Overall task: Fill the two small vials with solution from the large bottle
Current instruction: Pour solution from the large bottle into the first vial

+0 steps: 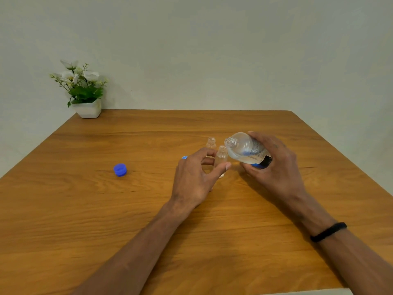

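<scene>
My right hand [276,167] grips the large clear bottle [244,149], which is uncapped and tilted to the left, its mouth just above the near small vial [221,155]. My left hand [194,175] holds that near vial between thumb and fingers, upright on the wooden table [148,209]. The second small vial [211,143] stands open just behind it, untouched. A blue cap [120,169] lies on the table to the left. Another small blue cap [184,157] peeks out behind my left hand's knuckles.
A white pot with artificial flowers [85,92] stands at the table's far left corner against the wall. The table's right edge runs diagonally close to my right forearm, which wears a black wristband [328,232].
</scene>
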### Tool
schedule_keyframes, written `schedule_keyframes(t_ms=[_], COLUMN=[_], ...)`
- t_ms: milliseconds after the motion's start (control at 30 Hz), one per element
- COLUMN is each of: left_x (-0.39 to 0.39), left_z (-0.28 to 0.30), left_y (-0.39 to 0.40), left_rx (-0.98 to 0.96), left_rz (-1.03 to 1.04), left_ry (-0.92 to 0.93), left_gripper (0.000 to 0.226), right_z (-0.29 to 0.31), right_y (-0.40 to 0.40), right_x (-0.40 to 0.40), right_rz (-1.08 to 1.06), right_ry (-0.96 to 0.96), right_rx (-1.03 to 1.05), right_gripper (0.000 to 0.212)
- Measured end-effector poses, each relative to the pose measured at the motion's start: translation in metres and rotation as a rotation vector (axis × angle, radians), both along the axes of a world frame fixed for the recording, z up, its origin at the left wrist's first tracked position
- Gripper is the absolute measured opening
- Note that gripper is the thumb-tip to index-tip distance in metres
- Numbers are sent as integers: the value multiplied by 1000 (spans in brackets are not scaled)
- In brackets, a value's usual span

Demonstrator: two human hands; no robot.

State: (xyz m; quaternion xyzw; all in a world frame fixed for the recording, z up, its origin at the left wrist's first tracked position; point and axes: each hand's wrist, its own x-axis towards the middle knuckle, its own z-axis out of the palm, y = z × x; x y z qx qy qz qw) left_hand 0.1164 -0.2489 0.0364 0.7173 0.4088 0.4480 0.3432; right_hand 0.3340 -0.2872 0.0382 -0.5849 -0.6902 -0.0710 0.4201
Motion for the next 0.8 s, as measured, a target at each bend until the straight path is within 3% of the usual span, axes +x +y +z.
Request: schedule_keyframes(t_ms=[300, 567, 800], left_x=[-5, -13, -27], left_z=[0, 7, 9], left_y=[6, 9, 12], left_rx=[0, -13, -12], left_rz=[59, 92, 154], left_ry=[-40, -40, -101], left_gripper=[44, 29, 38], right_z=[1, 2, 2], right_y=[1, 8, 9], right_x=[1, 3, 4], right_rz=[-26, -63, -69], right_ry=[234, 547, 616], right_rx=[24, -31, -63], right_gripper=[80, 86, 88])
